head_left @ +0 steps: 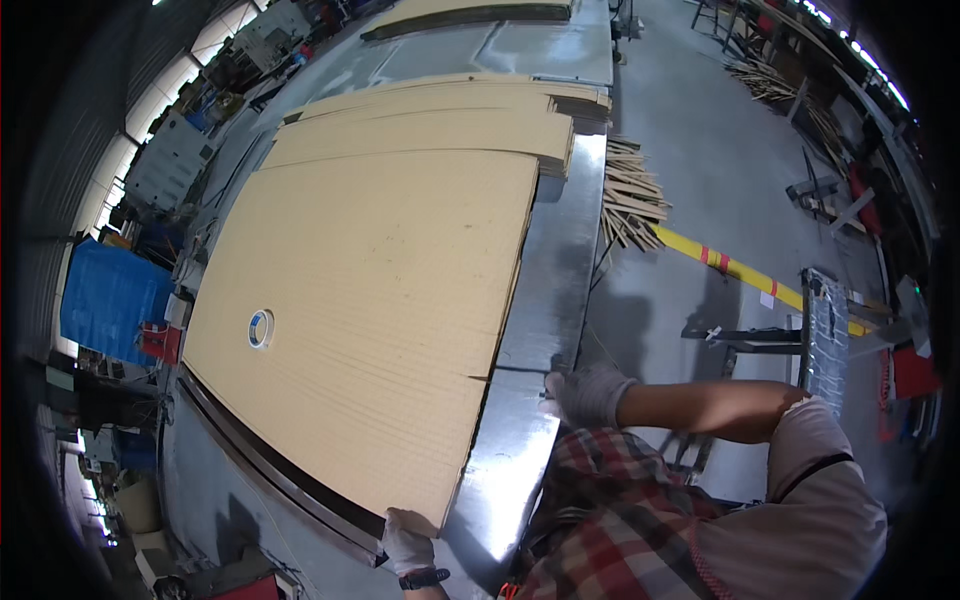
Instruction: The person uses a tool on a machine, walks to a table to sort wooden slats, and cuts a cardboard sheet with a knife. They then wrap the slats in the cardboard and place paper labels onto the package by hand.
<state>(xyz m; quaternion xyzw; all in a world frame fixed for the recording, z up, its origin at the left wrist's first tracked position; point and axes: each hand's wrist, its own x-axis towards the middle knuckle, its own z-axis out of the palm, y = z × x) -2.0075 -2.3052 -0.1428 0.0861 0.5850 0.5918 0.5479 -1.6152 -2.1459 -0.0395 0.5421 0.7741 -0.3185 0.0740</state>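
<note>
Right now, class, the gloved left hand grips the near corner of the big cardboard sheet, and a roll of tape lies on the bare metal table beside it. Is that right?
Not quite. In the head view the roll of tape lies on the cardboard sheet itself, not on the metal table. The gloved left hand does grip the sheet's near corner.

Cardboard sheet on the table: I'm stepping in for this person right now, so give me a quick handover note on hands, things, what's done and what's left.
Left hand: gloved, gripping the near corner of the top cardboard sheet.
Right hand: gloved, at the metal table edge, off the sheet; whether it holds anything is unclear.
Things: the sheet lies flat on the table, a tape roll resting on it; more sheets are stacked at the far end.
Done: sheet laid out flat.
Left: sheet not lifted or moved; tape roll not picked up.
</note>
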